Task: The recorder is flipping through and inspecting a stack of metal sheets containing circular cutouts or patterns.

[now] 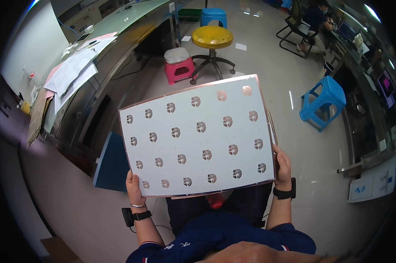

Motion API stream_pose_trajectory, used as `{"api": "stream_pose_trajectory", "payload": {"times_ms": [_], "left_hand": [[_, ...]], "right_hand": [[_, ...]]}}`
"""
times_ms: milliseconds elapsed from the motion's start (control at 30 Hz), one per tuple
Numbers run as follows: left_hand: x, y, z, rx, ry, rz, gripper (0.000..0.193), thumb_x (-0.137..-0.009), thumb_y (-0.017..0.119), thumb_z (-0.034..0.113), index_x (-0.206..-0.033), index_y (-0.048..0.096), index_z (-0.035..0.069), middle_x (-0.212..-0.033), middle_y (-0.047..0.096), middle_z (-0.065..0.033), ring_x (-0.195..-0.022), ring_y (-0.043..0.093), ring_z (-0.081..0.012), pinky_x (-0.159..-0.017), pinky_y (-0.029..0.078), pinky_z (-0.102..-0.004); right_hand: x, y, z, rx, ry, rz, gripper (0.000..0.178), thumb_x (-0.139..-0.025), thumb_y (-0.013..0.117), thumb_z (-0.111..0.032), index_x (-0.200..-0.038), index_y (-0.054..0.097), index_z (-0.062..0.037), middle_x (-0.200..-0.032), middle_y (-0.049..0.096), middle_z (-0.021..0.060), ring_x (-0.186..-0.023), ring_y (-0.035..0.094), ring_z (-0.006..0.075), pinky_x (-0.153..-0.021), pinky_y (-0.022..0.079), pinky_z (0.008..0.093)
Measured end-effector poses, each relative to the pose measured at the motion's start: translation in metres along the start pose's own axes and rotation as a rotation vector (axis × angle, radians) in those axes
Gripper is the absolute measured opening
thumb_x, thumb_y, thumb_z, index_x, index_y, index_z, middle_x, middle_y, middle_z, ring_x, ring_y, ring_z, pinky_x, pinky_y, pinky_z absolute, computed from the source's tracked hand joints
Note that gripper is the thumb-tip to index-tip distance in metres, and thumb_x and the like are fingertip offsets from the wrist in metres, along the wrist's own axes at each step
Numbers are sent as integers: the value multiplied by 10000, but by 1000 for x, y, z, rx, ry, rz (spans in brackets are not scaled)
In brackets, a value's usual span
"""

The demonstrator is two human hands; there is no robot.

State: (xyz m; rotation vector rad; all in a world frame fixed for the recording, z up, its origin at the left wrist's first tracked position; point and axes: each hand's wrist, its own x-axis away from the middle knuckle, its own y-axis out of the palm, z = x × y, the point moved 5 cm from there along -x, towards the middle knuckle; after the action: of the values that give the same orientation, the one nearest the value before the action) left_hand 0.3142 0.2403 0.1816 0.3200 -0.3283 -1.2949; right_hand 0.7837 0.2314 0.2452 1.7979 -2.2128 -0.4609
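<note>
Head: hands [135, 186] [283, 165] at sides of panel [191, 142]

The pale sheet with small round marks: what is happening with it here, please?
A person holds the pale sheet with both hands, its marked face toward the camera. The left hand grips the left edge near the lower corner; the right hand grips the right edge, also low. A yellow stool stands beyond it.

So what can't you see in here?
In the head view:
Panel: its underside, turned away.
Left hand: some fingers, behind the panel.
Blue board: its right part, behind panel and hand.
Papers: their writing, too small.
</note>
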Motion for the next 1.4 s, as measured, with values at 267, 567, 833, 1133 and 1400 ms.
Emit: {"api": "stream_pose_trajectory", "payload": {"times_ms": [267,567,833,1133,1400], "left_hand": [[0,-12,12,38,-86,-122,411,-935,480,303,-1185,496,-23,-1127,592,-93,-987,583,-176,-852,475,-301],[13,-36,-22,848,-10,-45,430,-956,414,291,-1306,360,47,-1289,460,-108,-1164,467,-229,-969,420,-376],[53,-36,-63,731,-164,189,457,-931,389,23,-1369,270,81,-1271,460,-120,-1115,518,-221,-935,472,-333],[56,-155,-140,781,-370,250,308,-876,467,59,-1152,453,-76,-1081,595,-172,-988,598,-258,-886,484,-371],[65,-236,-222,700,-522,311,278,-813,488,40,-1068,526,-66,-1023,620,-148,-927,605,-239,-860,468,-334]], "right_hand": [[-5,27,24,133,164,-168,377,-949,412,-232,-1160,492,70,-1054,586,119,-938,567,149,-814,450,265],[23,134,93,-171,279,-180,347,-943,444,-150,-1232,412,40,-1130,544,106,-993,547,155,-865,447,294],[53,190,122,35,408,-604,449,-953,413,-149,-1337,292,49,-1257,460,166,-1059,539,203,-884,456,311],[32,188,101,116,359,-474,462,-956,386,-180,-1372,279,-10,-1172,542,226,-907,620,220,-737,536,287],[33,192,104,150,378,-469,451,-946,382,-148,-1366,294,-8,-1120,570,215,-872,617,206,-716,529,285]]}}
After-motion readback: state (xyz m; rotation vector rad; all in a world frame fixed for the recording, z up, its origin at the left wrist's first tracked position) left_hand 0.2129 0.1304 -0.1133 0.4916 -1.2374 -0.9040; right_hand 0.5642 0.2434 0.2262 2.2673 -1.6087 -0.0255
